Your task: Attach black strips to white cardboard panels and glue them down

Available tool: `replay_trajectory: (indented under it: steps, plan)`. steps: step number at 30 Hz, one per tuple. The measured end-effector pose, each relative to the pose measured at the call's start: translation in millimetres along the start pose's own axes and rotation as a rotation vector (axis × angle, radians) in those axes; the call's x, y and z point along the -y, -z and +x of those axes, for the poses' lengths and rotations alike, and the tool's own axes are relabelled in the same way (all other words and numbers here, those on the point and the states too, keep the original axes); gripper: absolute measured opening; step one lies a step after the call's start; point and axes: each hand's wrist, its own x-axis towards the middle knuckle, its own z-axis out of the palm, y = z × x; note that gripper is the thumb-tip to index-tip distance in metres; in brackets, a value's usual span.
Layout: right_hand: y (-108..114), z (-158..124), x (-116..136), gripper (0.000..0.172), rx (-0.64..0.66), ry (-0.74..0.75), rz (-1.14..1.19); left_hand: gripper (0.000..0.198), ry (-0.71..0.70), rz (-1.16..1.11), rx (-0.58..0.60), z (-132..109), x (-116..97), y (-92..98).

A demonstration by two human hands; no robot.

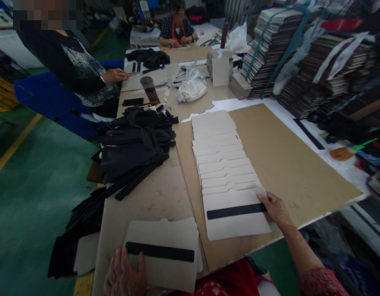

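My left hand [125,273] lies with its fingers stretched out on the left edge of a light grey cardboard panel [165,277]. Its fingertips and thumb touch a black strip [161,251] that runs across this panel. My right hand [274,207] pinches the right edge of another grey cardboard panel [236,228], thumb on top. That panel also bears a black strip [233,211], and it is the nearest of an overlapping row of grey panels [222,158] stretching away from me. More panels show beneath the one at my left hand.
Bundled black strips [134,150] lie along the table's left side. A brown board [288,156] covers the right. Farther back are a dark cup [149,90], a plastic bag [192,86] and tall panel stacks [267,45]. One co-worker [85,70] stands left, another [177,31] sits beyond.
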Motion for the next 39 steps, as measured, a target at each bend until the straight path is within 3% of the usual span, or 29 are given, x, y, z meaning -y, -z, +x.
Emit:
replay_trajectory:
  steps: [9, 15, 18, 20, 22, 23, 25, 27, 31, 35, 39]
  plan:
    - [-6.5, 3.5, -9.2, 0.039, -0.045, 0.067, -0.177, 0.068, 0.003, -0.007, 0.006, -0.2, -1.0, 0.3]
    - [-0.8, 4.5, -15.1, 0.051, -0.107, 0.133, -0.256, 0.064, 0.014, -0.009, 0.006, -1.1, -2.6, 0.2]
    - [-8.1, -9.4, -8.9, 0.062, -0.295, 0.302, -0.355, 0.06, 0.011, 0.003, 0.019, -3.9, -3.1, 2.6]
    - [-26.8, -30.0, 1.8, 0.058, -0.359, 0.474, -0.368, 0.058, 0.008, 0.02, 0.028, -5.4, -2.3, 3.2]
    - [-56.6, -61.9, 17.0, 0.048, -0.218, 0.593, -0.284, 0.058, 0.007, 0.035, 0.031, -6.1, -0.8, 2.5]
    - [-74.1, -81.2, 25.4, 0.044, -0.056, 0.62, -0.222, 0.059, 0.006, 0.04, 0.033, -6.3, 0.1, 2.0]
    - [-110.0, -120.9, 40.9, 0.039, 0.219, 0.619, -0.159, 0.059, -0.002, 0.043, 0.039, -6.8, 1.7, 1.3]
    - [-141.4, -154.4, 52.2, 0.039, 0.351, 0.609, -0.174, 0.06, -0.011, 0.047, 0.048, -7.4, 2.9, 1.1]
    - [-173.4, -186.3, 59.9, 0.038, 0.305, 0.552, -0.242, 0.061, -0.028, 0.065, 0.07, -8.8, 4.4, 1.0]
    - [-172.6, -188.1, 63.0, 0.03, 0.288, 0.452, -0.163, 0.06, -0.02, 0.078, 0.074, -9.1, 4.4, 0.6]
    - [-171.0, -196.7, 74.2, 0.019, 0.362, 0.188, 0.107, 0.062, -0.017, 0.031, 0.079, -8.2, 2.9, 1.8]
